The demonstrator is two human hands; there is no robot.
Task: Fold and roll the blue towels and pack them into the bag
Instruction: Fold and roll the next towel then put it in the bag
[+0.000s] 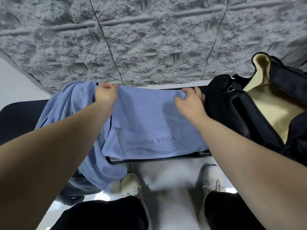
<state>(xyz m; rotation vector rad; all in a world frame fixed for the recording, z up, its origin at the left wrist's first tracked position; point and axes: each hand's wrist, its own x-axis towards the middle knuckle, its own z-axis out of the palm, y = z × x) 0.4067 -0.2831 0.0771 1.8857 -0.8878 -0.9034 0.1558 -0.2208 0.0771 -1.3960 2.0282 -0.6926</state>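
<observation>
Rough grey textured wall point(149, 39) fills the upper frame; a black worktop point(18, 120) is seen below it at mid-frame. A blue towel point(149, 120) printed "YOGA FITNESS" is spread flat at frame centre on the worktop, near edge hanging toward the viewer. Its far left corner is pinched by the left hand point(105, 95), fingers curled on the cloth. Its far right corner is pinched by the right hand point(191, 103), fingertips closed on the edge. A second blue towel point(71, 105) is bunched at centre left, draped off the worktop edge. A black bag point(240, 113) with cream lining lies open at right, just beside the spread towel. White shoes point(131, 185) are seen on the pale floor at bottom.
</observation>
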